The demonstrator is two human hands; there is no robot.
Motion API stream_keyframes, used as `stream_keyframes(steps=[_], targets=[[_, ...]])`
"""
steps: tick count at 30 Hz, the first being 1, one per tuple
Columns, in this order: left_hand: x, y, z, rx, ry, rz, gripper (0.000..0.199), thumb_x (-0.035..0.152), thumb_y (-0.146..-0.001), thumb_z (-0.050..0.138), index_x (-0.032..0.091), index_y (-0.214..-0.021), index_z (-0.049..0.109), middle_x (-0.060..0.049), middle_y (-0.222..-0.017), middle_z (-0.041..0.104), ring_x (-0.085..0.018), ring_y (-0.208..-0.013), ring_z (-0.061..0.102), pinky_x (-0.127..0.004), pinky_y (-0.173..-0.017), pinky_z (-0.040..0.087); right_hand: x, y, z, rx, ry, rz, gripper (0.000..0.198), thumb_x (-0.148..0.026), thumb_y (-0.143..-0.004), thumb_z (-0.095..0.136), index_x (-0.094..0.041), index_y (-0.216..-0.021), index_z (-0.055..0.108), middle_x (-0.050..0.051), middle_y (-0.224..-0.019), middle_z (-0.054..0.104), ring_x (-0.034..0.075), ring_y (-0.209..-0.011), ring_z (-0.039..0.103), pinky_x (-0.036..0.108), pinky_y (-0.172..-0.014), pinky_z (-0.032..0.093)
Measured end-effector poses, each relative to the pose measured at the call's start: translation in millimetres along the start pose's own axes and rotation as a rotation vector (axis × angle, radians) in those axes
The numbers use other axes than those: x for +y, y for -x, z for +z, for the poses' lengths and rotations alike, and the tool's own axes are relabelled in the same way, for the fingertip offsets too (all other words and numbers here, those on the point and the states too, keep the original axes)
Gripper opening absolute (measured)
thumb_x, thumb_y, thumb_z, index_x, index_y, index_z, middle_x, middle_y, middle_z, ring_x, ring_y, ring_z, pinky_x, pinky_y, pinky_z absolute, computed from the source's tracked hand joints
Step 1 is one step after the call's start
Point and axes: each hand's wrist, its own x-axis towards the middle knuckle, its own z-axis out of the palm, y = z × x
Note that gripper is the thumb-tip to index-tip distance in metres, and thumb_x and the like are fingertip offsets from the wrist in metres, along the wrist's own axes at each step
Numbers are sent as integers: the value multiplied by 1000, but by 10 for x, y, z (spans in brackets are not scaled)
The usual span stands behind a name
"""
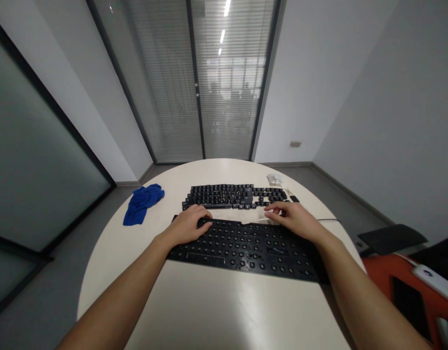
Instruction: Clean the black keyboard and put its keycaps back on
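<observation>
At the middle of the round white table [202,311], a black rectangular keyboard base [242,248] with rows of small raised sockets lies flat. The left hand [187,224] rests half-open on its far left corner, thumb spread from bent fingers, with nothing visible between them. The right hand [291,217] is loosely curled at the far right edge; whether it pinches a small item cannot be told. Just beyond lie black plastic keycaps [220,194] in keyboard-like rows. A crumpled blue cloth [142,203] lies left of them.
</observation>
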Motion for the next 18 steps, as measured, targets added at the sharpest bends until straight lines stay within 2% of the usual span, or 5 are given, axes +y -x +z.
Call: stream_keyframes(steps=[8,18], targets=[[-22,6,18,-3,4,-1,11,28,-94,58,23,-103,63,-5,-103,65,-24,-101,58,-39,-89,50,58,17,4,-59,-48,-29,43,-56,-91,58,-19,-105,74,5,-82,72,20,-72,64,31,-66,44],[-8,-2,3,1,0,5,10,28,-94,58,23,-102,63,-5,-103,65,-24,-101,58,-39,-89,50,-6,32,39,-143,-104,-51,44,-55,-89,61,-18,-109,74,5,-78,70,20,-70,64,31,-65,45]])
